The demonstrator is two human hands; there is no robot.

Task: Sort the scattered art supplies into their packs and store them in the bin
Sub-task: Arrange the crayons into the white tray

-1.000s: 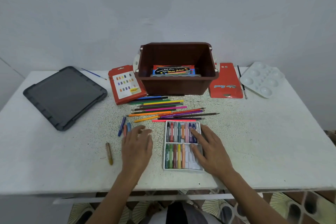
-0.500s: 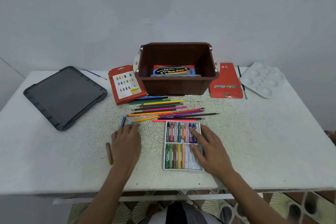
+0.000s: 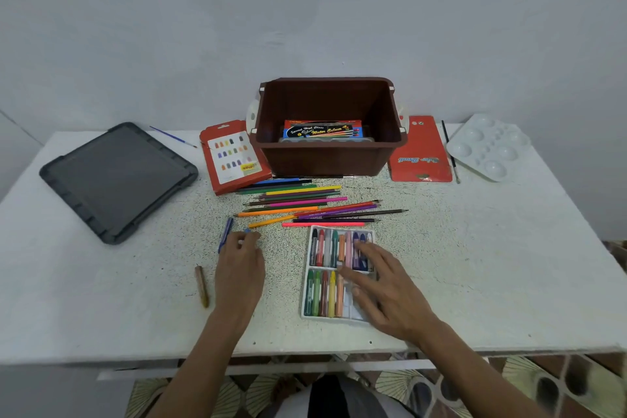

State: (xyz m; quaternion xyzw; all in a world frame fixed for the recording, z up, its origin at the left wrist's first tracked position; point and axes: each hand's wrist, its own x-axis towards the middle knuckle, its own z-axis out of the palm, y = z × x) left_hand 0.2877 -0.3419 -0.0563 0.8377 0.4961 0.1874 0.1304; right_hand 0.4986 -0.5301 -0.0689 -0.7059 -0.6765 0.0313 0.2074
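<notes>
Blue crayons first: my left grip [image 3: 241,263] is curled round a pale-blue crayon [image 3: 247,231], just beside the dark-blue crayon [image 3: 225,238] on the surface [image 3: 475,265]. My right grip [image 3: 383,285] lies spread flat on the crayon tray [image 3: 322,267], pinning it. I'd lift cleanly, slot it into the empty bottom-right gaps, then fetch the brown crayon [image 3: 201,285]. The bin [image 3: 325,159] sits behind the pencils.
</notes>
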